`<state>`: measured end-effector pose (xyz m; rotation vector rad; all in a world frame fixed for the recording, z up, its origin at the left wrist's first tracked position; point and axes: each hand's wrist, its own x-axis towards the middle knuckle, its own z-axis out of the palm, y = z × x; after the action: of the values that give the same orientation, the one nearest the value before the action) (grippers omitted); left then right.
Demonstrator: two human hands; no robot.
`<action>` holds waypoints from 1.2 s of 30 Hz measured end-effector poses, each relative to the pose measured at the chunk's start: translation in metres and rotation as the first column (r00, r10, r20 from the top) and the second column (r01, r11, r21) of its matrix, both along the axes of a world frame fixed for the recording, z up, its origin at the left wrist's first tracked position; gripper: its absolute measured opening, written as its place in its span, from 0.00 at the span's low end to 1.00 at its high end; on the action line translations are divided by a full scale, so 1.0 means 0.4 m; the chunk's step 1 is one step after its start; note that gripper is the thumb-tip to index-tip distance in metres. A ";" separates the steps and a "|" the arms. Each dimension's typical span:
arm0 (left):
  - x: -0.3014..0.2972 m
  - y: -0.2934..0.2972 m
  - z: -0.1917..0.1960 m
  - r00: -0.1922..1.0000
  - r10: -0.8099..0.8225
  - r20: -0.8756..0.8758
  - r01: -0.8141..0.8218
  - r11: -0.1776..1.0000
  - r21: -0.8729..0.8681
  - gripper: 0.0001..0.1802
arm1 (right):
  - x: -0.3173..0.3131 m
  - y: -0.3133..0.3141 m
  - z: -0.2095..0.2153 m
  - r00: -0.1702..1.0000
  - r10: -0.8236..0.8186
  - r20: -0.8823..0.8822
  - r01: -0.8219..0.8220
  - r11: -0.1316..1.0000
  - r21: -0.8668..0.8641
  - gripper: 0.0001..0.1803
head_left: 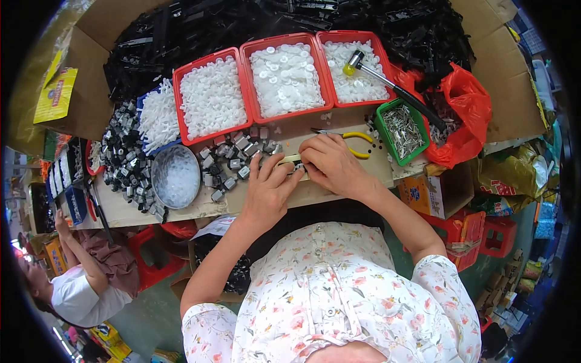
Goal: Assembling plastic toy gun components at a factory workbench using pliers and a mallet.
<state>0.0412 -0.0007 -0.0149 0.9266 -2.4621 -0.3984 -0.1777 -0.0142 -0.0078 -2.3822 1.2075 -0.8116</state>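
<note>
A small pale-yellow strip point(291, 159) sits at the clock's centre, pinched by the nearly closed fingertips of the left hand point(267, 189) and right hand point(334, 164), with grey blocks point(235, 163) at nine, a red tray point(296, 114) of white plastic discs point(284, 75) at twelve, and yellow-handled pliers point(358, 135) at two o'clock.

Strip point(291, 159) in hand: pale yellow. Tabletop point(376, 168): tan. Three trays point(219, 134): red, white pieces point(212, 94) inside. Fourth tray point(416, 156): green, silver pins point(404, 129). Small blocks point(124, 148): grey and black. Pliers point(357, 136): yellow handles. Hammer point(396, 91): yellow on head, silver shaft, black handle. Bag point(475, 103): red. Heap of parts point(200, 30): glossy black. Blouse point(339, 260): white, pink-orange flowers, green leaves.
</note>
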 end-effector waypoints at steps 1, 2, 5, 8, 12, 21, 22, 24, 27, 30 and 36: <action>-0.001 0.002 0.001 1.000 0.002 0.001 -0.002 1.000 -0.003 0.27 | -0.001 0.000 -0.001 1.000 -0.001 0.005 0.001 1.000 0.016 0.09; -0.003 0.004 0.002 1.000 0.003 0.005 -0.003 1.000 -0.001 0.27 | -0.002 0.000 -0.002 1.000 -0.003 0.011 0.003 0.999 0.032 0.09; -0.010 0.011 -0.001 0.999 0.015 0.031 -0.015 1.000 -0.016 0.27 | -0.011 0.002 0.005 0.999 -0.012 0.032 0.011 0.999 0.052 0.09; -0.010 0.011 -0.002 0.998 0.030 0.054 -0.027 0.998 -0.053 0.26 | -0.040 0.002 0.031 0.998 -0.036 0.055 0.036 0.999 -0.006 0.08; -0.003 -0.016 0.037 1.000 -0.006 0.019 0.005 0.999 0.037 0.27 | -0.162 0.010 0.080 0.920 -0.369 0.132 0.367 0.929 0.040 0.07; -0.020 -0.201 0.094 0.971 0.145 -0.190 -0.165 0.981 -0.098 0.13 | -0.356 0.042 0.040 0.705 -0.674 -0.221 0.673 0.734 -0.090 0.08; -0.027 -0.220 0.098 0.972 0.156 -0.176 -0.177 0.978 -0.111 0.12 | -0.354 0.038 0.041 0.705 -0.674 -0.220 0.672 0.734 -0.094 0.08; -0.048 -0.262 0.094 0.972 0.156 -0.175 -0.188 0.965 -0.185 0.08 | -0.351 0.028 0.045 0.708 -0.657 -0.260 0.652 0.749 -0.118 0.07; -0.090 -0.303 0.087 0.980 0.158 -0.123 -0.174 0.976 -0.132 0.08 | -0.356 0.027 0.043 0.712 -0.653 -0.257 0.657 0.749 -0.083 0.06; -0.130 -0.340 0.062 0.983 0.175 -0.049 -0.181 0.968 -0.176 0.06 | -0.354 0.035 0.048 0.715 -0.662 -0.226 0.658 0.746 -0.102 0.05; -0.150 -0.356 0.050 0.983 0.180 0.023 -0.171 0.963 -0.208 0.02 | -0.370 0.043 0.063 0.725 -0.628 -0.283 0.633 0.769 -0.088 0.05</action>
<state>-0.0189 -0.1430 0.0053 1.0622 -2.3778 -0.0630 -0.3256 0.0032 0.0174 -2.1185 2.2180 -0.6131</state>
